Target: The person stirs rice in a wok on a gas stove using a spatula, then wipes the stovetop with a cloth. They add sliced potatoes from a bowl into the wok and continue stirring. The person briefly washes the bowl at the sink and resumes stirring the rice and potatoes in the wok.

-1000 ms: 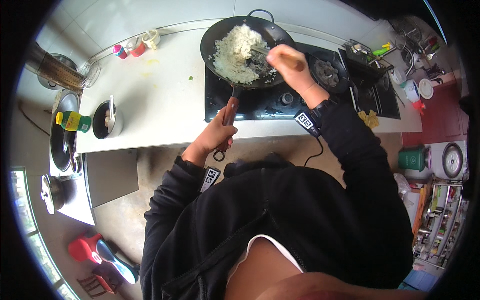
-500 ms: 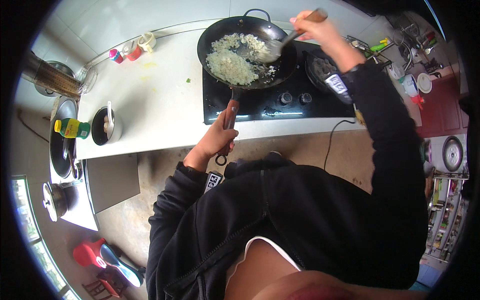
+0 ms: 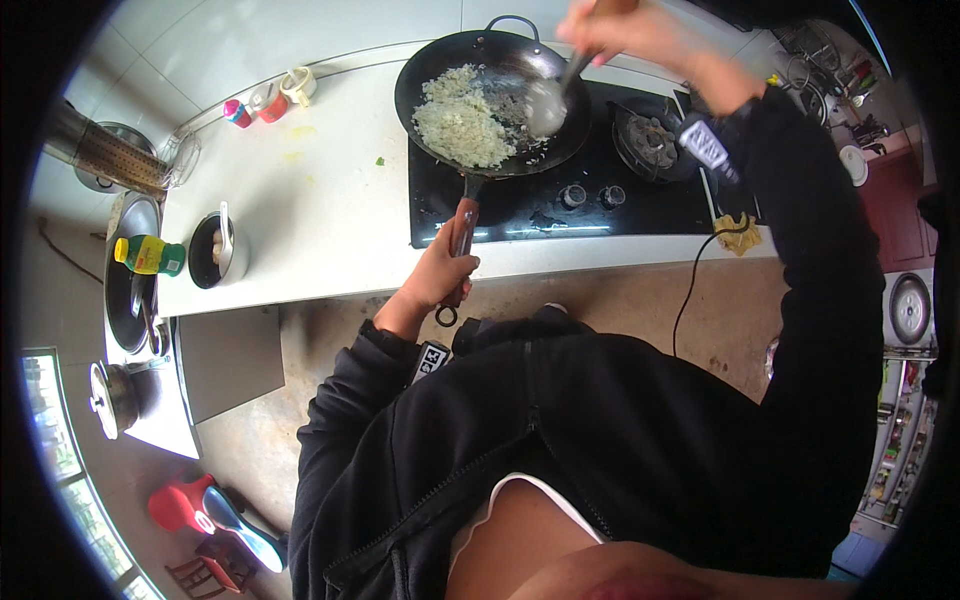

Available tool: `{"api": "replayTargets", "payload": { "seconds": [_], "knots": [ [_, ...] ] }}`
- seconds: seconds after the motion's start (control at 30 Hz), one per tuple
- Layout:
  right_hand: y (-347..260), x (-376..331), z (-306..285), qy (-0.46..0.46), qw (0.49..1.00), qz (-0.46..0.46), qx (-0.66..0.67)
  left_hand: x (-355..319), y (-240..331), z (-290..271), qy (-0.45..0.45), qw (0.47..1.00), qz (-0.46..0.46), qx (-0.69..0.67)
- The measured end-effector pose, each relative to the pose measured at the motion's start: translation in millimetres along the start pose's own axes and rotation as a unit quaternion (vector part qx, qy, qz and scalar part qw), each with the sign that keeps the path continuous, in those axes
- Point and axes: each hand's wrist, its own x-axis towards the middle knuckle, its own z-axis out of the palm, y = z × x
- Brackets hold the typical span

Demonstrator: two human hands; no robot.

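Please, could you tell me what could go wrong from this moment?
The right hand holds the spatula over the right side of the wok; a quick stroke might throw rice out. If the left hand loosens on the brown handle, the wok could shift.

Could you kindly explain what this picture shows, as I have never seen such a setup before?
There is no robot here: these are a person's bare hands, seen from above by a wide camera worn on the head, so straight edges bend near the rim. A patterned tag sits at each wrist. The left hand grips the brown handle of a wok over a black stove. The right hand, blurred, holds a spatula, its head in the wok beside white, grainy food. On the white counter, at the left, stands a bowl with a spoon in it.
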Motion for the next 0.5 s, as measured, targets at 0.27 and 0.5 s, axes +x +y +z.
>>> {"api": "replayTargets", "payload": {
  "seconds": [0.27, 0.5],
  "knots": [
    [75, -36, 79, 0.327, 0.835, 0.192, 0.398, -3, 10, -1, -0.003, 1.0, -0.004, 0.03],
    [64, -32, 147, 0.224, 0.962, -0.152, 0.039, -5, 11, -3, -0.006, 1.0, -0.005, 0.007]
  ]
}}
